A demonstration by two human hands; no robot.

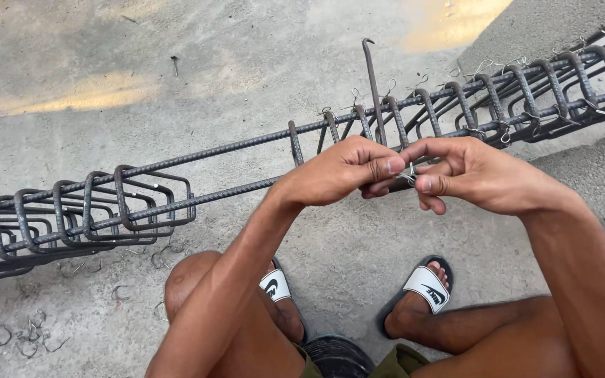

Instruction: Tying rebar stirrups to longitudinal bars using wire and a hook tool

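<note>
Head view: left hand [337, 171] and right hand [470, 175] fingers are pinching thin tie wire [409, 175] against the rebar cage [260, 164], a hooked rod [374, 91] rising behind; bare concrete floor [176, 77] is lying beyond the cage.

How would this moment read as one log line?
left hand: pinching tie wire | right hand: pinching same wire | rebar cage: lying on concrete floor

I have one view only, from the head camera: it looks steeply down and forward, close over my hands [407, 171], with the concrete floor [211, 63] beyond.
</note>
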